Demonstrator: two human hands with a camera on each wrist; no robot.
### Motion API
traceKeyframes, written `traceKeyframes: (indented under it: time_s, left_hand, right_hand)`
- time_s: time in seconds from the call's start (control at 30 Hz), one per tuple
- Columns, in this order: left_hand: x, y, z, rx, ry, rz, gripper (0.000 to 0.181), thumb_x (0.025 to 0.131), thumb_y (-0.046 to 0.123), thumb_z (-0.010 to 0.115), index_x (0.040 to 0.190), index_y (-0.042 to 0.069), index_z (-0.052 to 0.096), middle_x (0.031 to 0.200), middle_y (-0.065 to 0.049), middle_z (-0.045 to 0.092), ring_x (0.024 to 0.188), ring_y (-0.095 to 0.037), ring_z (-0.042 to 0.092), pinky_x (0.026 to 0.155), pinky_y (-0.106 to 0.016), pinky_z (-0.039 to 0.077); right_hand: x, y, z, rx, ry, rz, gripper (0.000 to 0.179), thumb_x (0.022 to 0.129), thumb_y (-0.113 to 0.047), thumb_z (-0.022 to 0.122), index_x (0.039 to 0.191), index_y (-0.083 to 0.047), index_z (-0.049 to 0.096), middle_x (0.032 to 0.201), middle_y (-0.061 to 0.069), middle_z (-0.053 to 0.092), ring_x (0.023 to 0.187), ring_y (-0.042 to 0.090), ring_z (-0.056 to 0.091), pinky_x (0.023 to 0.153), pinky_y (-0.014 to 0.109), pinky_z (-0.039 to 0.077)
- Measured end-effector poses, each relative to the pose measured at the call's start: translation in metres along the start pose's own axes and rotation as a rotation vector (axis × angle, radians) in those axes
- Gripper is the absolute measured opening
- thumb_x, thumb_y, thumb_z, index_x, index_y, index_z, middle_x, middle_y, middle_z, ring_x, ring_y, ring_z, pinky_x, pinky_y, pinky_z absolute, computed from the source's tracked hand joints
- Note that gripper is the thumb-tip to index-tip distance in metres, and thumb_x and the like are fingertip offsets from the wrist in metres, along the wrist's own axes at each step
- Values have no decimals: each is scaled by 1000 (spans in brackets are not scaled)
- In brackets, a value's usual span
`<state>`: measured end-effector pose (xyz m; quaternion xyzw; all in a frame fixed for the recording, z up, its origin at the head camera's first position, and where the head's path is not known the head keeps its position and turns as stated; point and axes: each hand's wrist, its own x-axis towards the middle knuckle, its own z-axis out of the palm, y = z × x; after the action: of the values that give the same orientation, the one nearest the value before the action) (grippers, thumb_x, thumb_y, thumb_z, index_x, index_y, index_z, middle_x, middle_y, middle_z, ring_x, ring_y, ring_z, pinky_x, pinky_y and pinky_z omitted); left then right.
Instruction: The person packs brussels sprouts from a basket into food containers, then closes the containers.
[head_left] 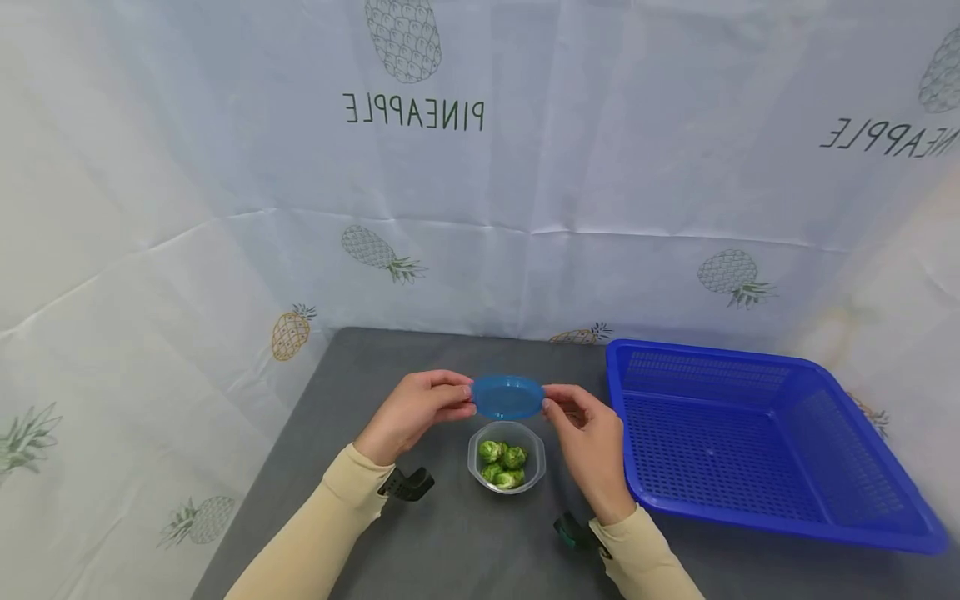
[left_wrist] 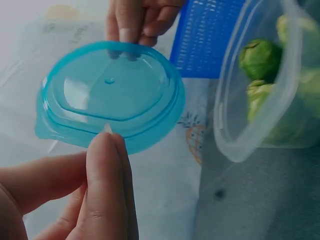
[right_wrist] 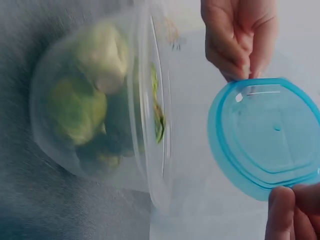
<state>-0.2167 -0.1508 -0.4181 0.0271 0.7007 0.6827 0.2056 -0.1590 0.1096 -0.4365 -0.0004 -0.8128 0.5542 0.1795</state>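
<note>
A translucent blue lid (head_left: pixel 507 397) is held up between both hands, just behind and above a clear plastic container (head_left: pixel 473 460). My left hand (head_left: pixel 420 410) pinches the lid's left edge between thumb and fingers. At its opposite edge, my right hand (head_left: pixel 591 442) pinches it the same way. Several green Brussels sprouts (head_left: pixel 513 457) lie inside the uncovered container, which stands on the table. The left wrist view shows the lid (left_wrist: pixel 115 95) tilted and apart from the container rim. Sprouts (right_wrist: pixel 77 110) show through the container's wall in the right wrist view.
A large blue plastic basket (head_left: pixel 720 510) stands on the right of the grey table (head_left: pixel 450 542), close to my right hand. Behind the table hangs a pale curtain (head_left: pixel 480 183) printed with pineapples. Both wrists carry dark straps with small devices.
</note>
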Motion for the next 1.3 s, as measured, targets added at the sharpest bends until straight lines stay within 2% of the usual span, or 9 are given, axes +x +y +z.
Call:
traceKeyframes:
  time_s: [0.1,0.27,0.43,0.57,0.73,0.87,1.0,1.3]
  left_hand:
    - [-9,-4,-2,37,0,21,30,105,16,73,129,-1,73,124,-16,73,104,-19,80,109,-50,61]
    - [-17,-10,-1,51,34,41,31,101,16,78,125,-3,74,120,-14,77,104,-20,80,107,-50,62]
    - [-23,-17,4,70,41,49,34,99,16,81,125,-3,73,117,-14,80,102,-19,79,101,-45,66]
    - [-25,-21,9,71,28,66,34,97,15,82,126,-2,73,118,-17,79,101,-20,78,96,-40,68]
    - [-24,-27,12,76,34,68,39,97,13,83,127,-9,70,115,-17,79,98,-21,79,96,-42,68]
    - [-22,-31,14,84,36,65,39,97,12,82,127,-10,70,114,-18,79,97,-21,79,98,-47,67]
    - [-21,-33,16,85,48,63,38,96,11,83,126,-11,71,113,-18,80,94,-21,80,99,-51,66]
    - [-21,-34,21,126,101,50,36,93,12,86,121,-8,75,106,-16,82,88,-22,81,88,-46,70]
  right_hand:
    - [-9,-3,-5,-34,-54,-13,14,101,-12,78,110,-21,84,105,-2,82,92,10,77,85,16,63]
    - [-21,-5,-10,2,-131,-14,11,105,-18,74,109,-18,84,103,-1,82,90,9,78,87,19,64]
    - [-26,-1,-12,19,-148,30,14,103,-31,77,106,-19,84,99,-2,81,85,10,77,85,22,65]
    - [-26,3,-12,12,-150,87,11,100,-24,81,109,-19,83,106,-3,81,90,10,77,86,22,65]
    - [-25,5,-11,-50,-162,129,29,97,-16,83,125,-19,80,119,1,81,95,10,76,87,21,64]
    - [-23,6,-10,-103,-186,163,37,97,-15,83,133,-14,77,119,3,81,95,10,75,86,23,65]
    - [-21,8,-10,-135,-204,184,35,96,-14,83,131,-10,79,113,3,81,93,10,75,81,19,63]
    - [-20,11,-9,-185,-219,191,27,94,-11,84,120,-10,83,102,2,80,87,10,72,73,16,60]
